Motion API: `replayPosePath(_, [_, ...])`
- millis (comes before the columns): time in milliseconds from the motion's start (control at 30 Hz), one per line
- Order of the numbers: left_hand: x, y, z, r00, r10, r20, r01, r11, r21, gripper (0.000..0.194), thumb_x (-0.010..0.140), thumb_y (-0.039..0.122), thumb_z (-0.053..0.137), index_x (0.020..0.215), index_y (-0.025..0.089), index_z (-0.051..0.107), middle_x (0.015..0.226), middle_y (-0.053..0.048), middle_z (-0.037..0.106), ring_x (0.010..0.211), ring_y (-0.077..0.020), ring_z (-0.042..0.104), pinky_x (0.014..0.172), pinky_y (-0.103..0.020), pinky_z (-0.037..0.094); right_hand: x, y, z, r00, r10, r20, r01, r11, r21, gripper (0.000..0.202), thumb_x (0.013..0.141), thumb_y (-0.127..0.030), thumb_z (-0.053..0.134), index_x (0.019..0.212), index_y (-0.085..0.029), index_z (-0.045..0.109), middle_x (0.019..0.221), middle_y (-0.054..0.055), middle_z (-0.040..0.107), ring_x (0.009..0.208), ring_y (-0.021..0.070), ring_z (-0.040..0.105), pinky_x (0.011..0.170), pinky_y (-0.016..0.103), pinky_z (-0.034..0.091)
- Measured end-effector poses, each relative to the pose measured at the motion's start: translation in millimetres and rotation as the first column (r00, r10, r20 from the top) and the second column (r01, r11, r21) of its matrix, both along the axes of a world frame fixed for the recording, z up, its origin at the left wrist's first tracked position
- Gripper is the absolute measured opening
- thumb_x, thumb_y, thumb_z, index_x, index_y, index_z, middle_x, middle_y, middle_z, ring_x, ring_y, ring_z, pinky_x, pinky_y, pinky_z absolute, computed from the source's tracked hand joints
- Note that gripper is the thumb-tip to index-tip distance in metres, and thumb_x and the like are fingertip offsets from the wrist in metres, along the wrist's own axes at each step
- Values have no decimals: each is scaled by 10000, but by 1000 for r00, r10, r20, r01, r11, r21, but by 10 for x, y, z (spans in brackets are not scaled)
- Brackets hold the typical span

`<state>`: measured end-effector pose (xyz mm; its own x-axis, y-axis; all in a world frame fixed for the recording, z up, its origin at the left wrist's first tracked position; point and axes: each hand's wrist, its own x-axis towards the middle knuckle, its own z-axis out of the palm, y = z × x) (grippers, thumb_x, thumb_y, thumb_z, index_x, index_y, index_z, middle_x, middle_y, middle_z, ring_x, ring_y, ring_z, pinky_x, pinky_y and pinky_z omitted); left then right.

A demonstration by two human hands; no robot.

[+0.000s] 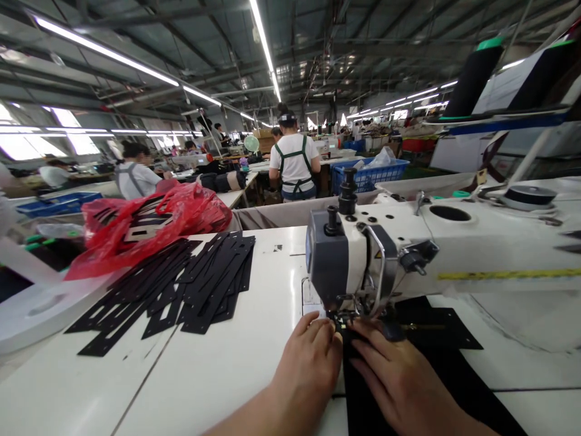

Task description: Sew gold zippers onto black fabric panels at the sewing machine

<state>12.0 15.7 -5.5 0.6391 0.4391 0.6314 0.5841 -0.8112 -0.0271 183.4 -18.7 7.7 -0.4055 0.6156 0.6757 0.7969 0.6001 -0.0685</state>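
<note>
A white and dark-grey sewing machine (333, 257) stands at right, its needle area low over the table. My left hand (313, 357) is closed with bent fingers at the left of the presser foot, its fingertips on the edge of a black fabric piece. A small gold toothed bit, like a zipper, shows between my hands. My right hand (394, 369) lies with fingers stretched and slightly apart on the black fabric (458, 378), close to the right of the foot. Another black strip (454, 327) with a gold zipper-like line lies behind it. My fingers partly hide the sewing spot.
Black cut strips (218, 278) with slots lie piled on the white table (236, 375) at left. Behind them is a red plastic bag (158, 215). Thread cones (474, 82) stand upper right. A blue basket (370, 175) and a person in an apron (294, 157) are beyond.
</note>
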Motion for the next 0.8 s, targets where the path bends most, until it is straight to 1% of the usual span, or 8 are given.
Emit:
replayPosePath(67, [6, -1, -12, 1000, 7, 21, -8, 1000, 19, 223, 903, 106, 366, 881, 96, 588, 819, -84, 631, 839, -191, 598, 856, -374, 484, 24, 19, -34, 999, 7, -48, -8, 1000, -26, 242, 894, -163, 377, 896, -186, 617, 971, 80, 678, 920, 216, 626, 788, 355, 511])
replayPosePath(133, [11, -8, -19, 999, 15, 29, -15, 1000, 20, 248, 913, 113, 342, 884, 105, 588, 829, -82, 633, 841, -185, 598, 855, -368, 487, 41, 42, -62, 999, -11, -47, 9, 999, -41, 221, 890, -167, 388, 925, -177, 605, 979, 93, 679, 926, 220, 629, 791, 361, 521])
replayPosePath(267, [25, -30, -31, 999, 39, 36, -39, 999, 2, 244, 910, 104, 348, 875, 103, 589, 847, -88, 635, 848, -192, 596, 837, -379, 498, 29, 112, -48, 999, 28, 30, -27, 998, -57, 330, 833, -76, 345, 1043, -140, 591, 1008, 118, 680, 926, 221, 640, 783, 351, 541])
replayPosePath(367, [32, -38, -29, 997, 51, 56, -52, 999, 7, 238, 907, 99, 360, 844, 102, 590, 827, -86, 634, 835, -197, 599, 818, -386, 503, 17, 157, -8, 997, 77, 20, -75, 994, -79, 371, 794, -34, 333, 1011, -151, 611, 950, 99, 697, 883, 196, 654, 790, 315, 545])
replayPosePath(433, [30, -38, -16, 998, 45, 33, -45, 999, 1, 245, 908, 91, 351, 860, 107, 590, 823, -84, 633, 827, -193, 601, 813, -387, 504, 19, 166, 6, 996, 87, 11, -85, 993, -86, 384, 791, -23, 331, 1011, -154, 617, 936, 91, 701, 886, 190, 655, 803, 314, 544])
replayPosePath(533, [22, -38, 1, 999, 35, 17, -35, 999, -11, 249, 915, 100, 345, 876, 115, 590, 834, -78, 636, 821, -186, 602, 817, -388, 502, 32, 159, 7, 996, 94, 9, -93, 991, -100, 406, 796, -14, 328, 1039, -163, 618, 968, 84, 698, 916, 182, 649, 843, 325, 533])
replayPosePath(667, [26, -45, 0, 996, 61, 64, -60, 998, -5, 251, 921, 111, 358, 825, 117, 590, 819, -64, 644, 801, -181, 602, 833, -393, 488, 54, 162, -17, 993, 113, 45, -109, 991, -79, 407, 798, -14, 320, 1033, -144, 626, 1016, 98, 687, 952, 193, 638, 895, 376, 509])
replayPosePath(800, [23, -62, 21, 998, 65, 3, -65, 998, 3, 236, 916, 104, 368, 870, 104, 599, 858, -83, 650, 828, -194, 601, 838, -405, 488, 66, 174, -54, 992, 112, 51, -106, 988, -109, 387, 822, -32, 329, 1047, -145, 623, 1012, 94, 687, 973, 190, 628, 915, 389, 494])
